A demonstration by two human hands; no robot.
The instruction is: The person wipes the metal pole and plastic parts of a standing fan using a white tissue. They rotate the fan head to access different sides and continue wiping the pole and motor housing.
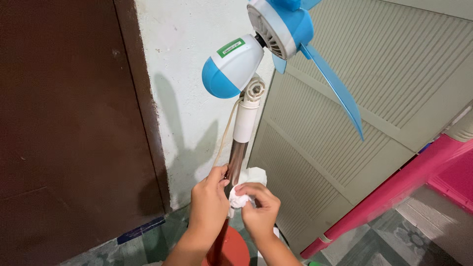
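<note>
A stand fan rises in front of me, with a blue and white motor housing (231,66), translucent blue blades (337,86) without a guard, and a white neck (245,120) on a shiny metal pole (236,160). My left hand (209,204) grips the pole from the left. My right hand (258,207) presses a crumpled white cloth (246,184) against the pole just beside it. A thin cord (224,135) hangs along the pole's left side. The fan's red base (235,249) shows below my wrists.
A dark brown door (69,123) fills the left. A whitish wall (189,74) stands behind the fan, and a grey louvred panel (394,88) leans to the right. A pink plastic piece (394,189) runs at lower right over patterned green floor tiles (384,241).
</note>
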